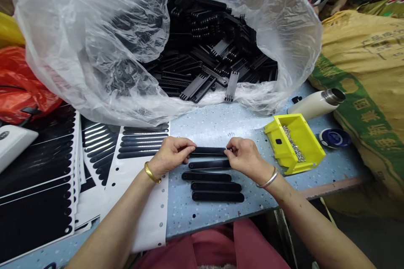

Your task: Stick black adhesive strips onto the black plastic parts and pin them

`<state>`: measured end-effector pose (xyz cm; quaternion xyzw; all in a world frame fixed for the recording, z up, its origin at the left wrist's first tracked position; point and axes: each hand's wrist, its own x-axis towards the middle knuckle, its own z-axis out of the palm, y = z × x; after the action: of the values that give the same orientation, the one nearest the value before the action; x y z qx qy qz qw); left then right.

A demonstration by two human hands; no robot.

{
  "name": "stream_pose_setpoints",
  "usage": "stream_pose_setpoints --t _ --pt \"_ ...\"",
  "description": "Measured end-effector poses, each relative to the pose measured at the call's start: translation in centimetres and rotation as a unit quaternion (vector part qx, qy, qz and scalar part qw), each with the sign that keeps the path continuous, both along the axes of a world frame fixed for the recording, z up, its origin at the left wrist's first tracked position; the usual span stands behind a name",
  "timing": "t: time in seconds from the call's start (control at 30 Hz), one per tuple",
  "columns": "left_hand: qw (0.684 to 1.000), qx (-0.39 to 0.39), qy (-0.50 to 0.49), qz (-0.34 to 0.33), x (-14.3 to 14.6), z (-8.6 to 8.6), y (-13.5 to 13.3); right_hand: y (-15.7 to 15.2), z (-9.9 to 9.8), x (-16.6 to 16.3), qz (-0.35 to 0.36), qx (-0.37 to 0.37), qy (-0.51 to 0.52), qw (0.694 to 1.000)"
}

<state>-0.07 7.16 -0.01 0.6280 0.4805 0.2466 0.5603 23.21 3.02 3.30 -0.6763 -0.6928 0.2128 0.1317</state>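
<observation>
My left hand [172,154] and my right hand [244,156] each pinch one end of a long black strip [208,150] held just above the blue table [214,124]. Below it lie several more black strips [210,176] in a row. A white backing sheet [139,151] with black adhesive strips lies under my left wrist. Both hands are closed on the strip's ends.
A big clear plastic bag [94,50] full of black plastic parts [214,46] fills the back. A yellow bin [293,143] with small metal pieces, a white bottle [315,104] and a blue lid [334,138] sit right. Sheet stacks [38,176] lie left.
</observation>
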Motion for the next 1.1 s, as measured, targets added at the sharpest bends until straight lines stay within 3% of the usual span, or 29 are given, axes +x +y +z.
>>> stream_pose_setpoints --t 0.23,0.57,1.1 --pt "1.000 -0.005 -0.007 0.005 0.03 -0.09 0.06 0.54 0.63 -0.16 0.022 -0.011 -0.093 0.995" --pt "1.000 -0.009 -0.005 -0.001 -0.02 0.18 0.05 0.18 0.13 0.32 -0.015 -0.027 0.036 0.999" --pt "1.000 -0.017 -0.008 0.003 -0.03 -0.06 0.10 0.02 0.11 0.12 -0.026 -0.056 -0.022 0.998"
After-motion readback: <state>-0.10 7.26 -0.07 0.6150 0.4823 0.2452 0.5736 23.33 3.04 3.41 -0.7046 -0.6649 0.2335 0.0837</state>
